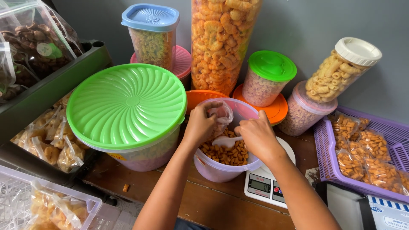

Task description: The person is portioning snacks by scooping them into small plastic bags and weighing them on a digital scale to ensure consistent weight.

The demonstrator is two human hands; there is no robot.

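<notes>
White scoop (226, 141) inside right grip (255, 135)

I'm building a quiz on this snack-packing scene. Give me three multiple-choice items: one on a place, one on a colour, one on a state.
1. Where does the open translucent plastic tub of small brown snack pieces stand?
A. on the white digital kitchen scale
B. in the purple plastic basket
C. on the big lidded bucket

2. What colour is the large round ribbed lid beside the left hand?
A. blue
B. green
C. orange

3. What is the right hand holding?
A. nothing
B. a jar lid
C. a white plastic scoop

Answers: 1 A, the scale's display pokes out from under the tub. 2 B, it is bright green. 3 C, its grip closes on the scoop's handle over the snacks, while the left hand pinches a small clear plastic bag.
</notes>
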